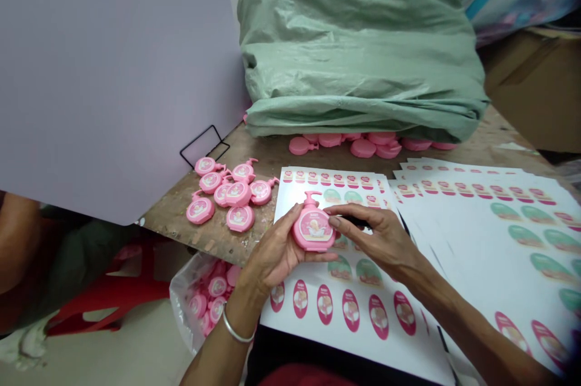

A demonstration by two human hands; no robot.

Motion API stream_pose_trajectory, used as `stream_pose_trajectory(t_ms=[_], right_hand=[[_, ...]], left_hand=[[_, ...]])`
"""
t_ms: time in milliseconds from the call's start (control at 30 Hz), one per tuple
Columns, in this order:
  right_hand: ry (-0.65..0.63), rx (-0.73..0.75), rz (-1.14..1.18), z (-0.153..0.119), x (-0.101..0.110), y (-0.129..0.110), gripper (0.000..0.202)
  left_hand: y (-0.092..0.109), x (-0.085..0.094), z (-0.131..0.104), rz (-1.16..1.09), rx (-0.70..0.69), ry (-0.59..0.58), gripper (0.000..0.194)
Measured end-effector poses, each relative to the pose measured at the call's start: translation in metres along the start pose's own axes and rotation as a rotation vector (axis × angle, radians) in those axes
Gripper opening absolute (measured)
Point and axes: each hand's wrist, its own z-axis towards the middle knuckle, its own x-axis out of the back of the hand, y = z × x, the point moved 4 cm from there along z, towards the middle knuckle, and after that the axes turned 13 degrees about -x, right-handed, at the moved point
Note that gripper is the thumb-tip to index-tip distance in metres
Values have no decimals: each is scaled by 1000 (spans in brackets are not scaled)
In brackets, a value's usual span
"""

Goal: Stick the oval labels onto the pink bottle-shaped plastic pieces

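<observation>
My left hand (284,247) holds a small pink pump bottle (314,239) upright, its fingers behind and below it. A round label with a printed picture sits on the bottle's front, and the pump head points up. My right hand (381,232) is closed, with thumb and index finger touching the label's right edge. A slim black tool (356,221) shows between its fingers; its kind is mostly hidden. Beneath both hands lies a printed sticker sheet (313,274) with rows of pink and green labels. To the left, several labelled pink pump bottles (238,193) lie grouped on the table.
A large green sack (358,41) stands at the back, with unlabelled pink bottles (363,147) along its foot. More sticker sheets (476,241) spread rightward. A plastic bag of labelled bottles (181,289) hangs below the table's left edge. A grey panel (104,71) and a person's arm (16,241) are leftward.
</observation>
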Motion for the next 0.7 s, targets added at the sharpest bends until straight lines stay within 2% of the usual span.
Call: stream_pose_trajectory(t_ms=[700], right_hand=[[-16, -4, -22, -2, 1, -7, 27]], left_hand=[[4, -5, -1, -4, -2, -46, 37]])
